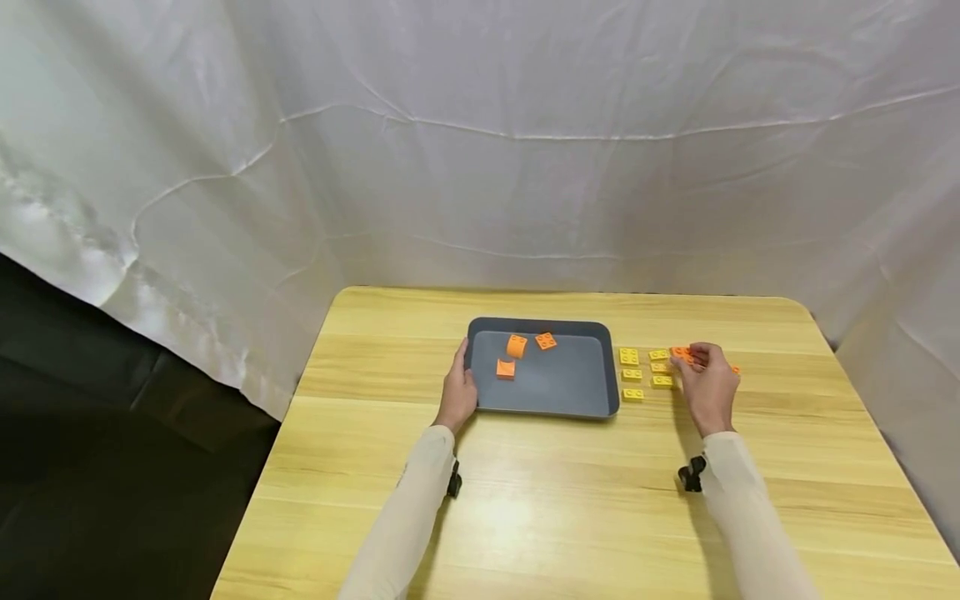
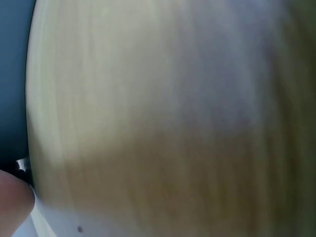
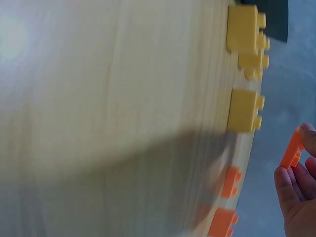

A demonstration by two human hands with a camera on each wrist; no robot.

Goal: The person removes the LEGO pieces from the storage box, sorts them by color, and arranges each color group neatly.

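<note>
In the head view my left hand (image 1: 457, 392) holds the left side of a dark grey tray (image 1: 555, 392), its fingers along the outer wall and the thumb at the rim. Three orange toy bricks lie inside: a curved one (image 1: 517, 346), a flat studded one (image 1: 546, 341) and one with a hollowed top (image 1: 506, 369). My right hand (image 1: 711, 390) pinches a thin orange brick (image 3: 291, 150) between thumb and fingertips, raised off the table in the right wrist view. Below it sit more orange bricks (image 3: 231, 182), partly hidden by the hand in the head view.
Several yellow bricks (image 1: 632, 375) stand in two columns between the tray and my right hand. The wooden table (image 1: 570, 500) reaches back to a white curtain (image 1: 525, 192). Dark cloth (image 1: 112, 433) hangs beyond the left edge.
</note>
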